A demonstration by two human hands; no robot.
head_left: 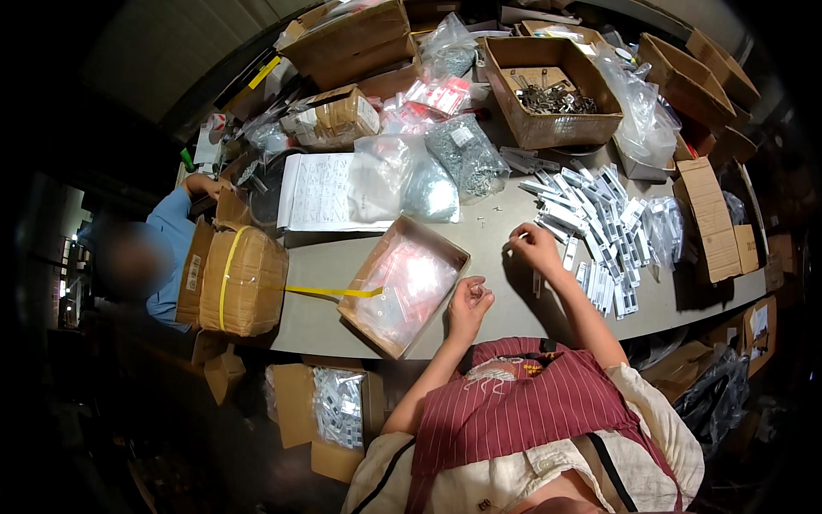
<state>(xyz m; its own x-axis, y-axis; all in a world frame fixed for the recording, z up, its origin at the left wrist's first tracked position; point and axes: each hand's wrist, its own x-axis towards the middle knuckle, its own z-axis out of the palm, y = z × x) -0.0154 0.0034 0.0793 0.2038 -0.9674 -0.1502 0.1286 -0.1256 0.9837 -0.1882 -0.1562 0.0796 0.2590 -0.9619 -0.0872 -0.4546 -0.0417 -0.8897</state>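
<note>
My left hand (pixel 468 310) is closed, its fingers curled in, beside the right edge of an open cardboard box (pixel 353 319). In that box lie clear plastic bags (pixel 401 287) with red print. Whatever the left fingers hold is too small to make out. Farther right, my right hand (pixel 537 248) reaches low over the table with its fingertips pinched together; I cannot make out anything between them. A few small screws (pixel 481 221) lie on the table beyond it. Just right of my right hand spreads a heap of white and grey metal slide-like parts (pixel 591 214).
A carton of metal pieces (pixel 548 128) stands at the back. Bags of small hardware (pixel 467 154) lie beside written sheets (pixel 312 193). At left, a co-worker in a blue shirt (pixel 171 218) is behind a yellow-strapped carton (pixel 244 283). Below the table edge sits an open box of parts (pixel 338 407).
</note>
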